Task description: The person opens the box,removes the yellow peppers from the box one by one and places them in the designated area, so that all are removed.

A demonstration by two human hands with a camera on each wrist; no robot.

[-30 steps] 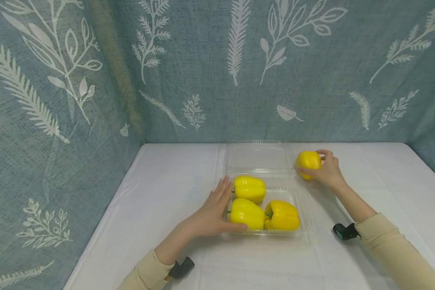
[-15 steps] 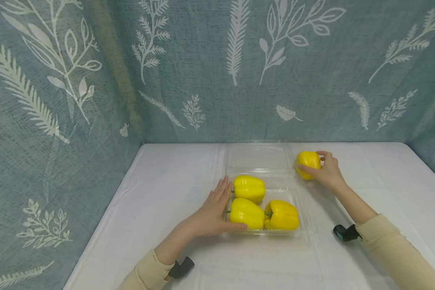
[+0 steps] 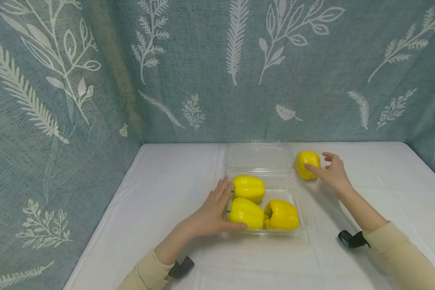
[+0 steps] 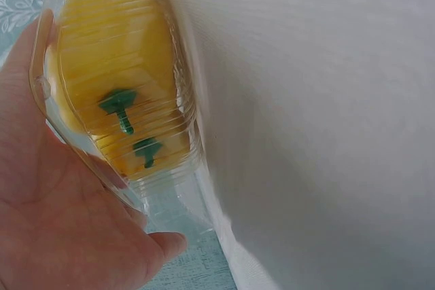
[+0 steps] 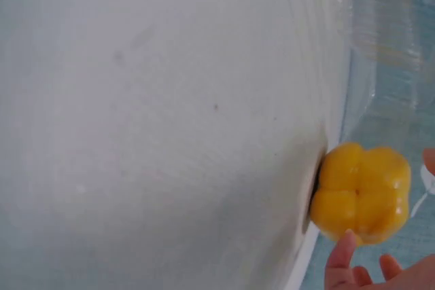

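My left hand (image 3: 217, 207) lies along the left side of a clear plastic container (image 3: 306, 211), its fingers straight and its thumb stretched along the front rim. Inside the container are three yellow bell peppers: one at the back left (image 3: 249, 188), one at the front left (image 3: 246, 213) and one at the front right (image 3: 281, 214). Green stems (image 4: 122, 110) show through the wall in the left wrist view. A fourth yellow bell pepper (image 3: 307, 165) stands on the table, right of the lid. My right hand (image 3: 332, 173) is spread beside it, fingers apart from it; whether the thumb touches is unclear.
The container's clear lid (image 3: 257, 158) lies folded back behind it. A white cloth (image 3: 166, 173) covers the table. Patterned blue-green curtains (image 3: 210, 112) hang behind and at the sides. Black wrist devices (image 3: 351, 239) stick out under both sleeves.
My right hand has loosened from the fourth bell pepper and drawn back slightly to the right. That pepper stays in place. My left hand and the container have not moved.
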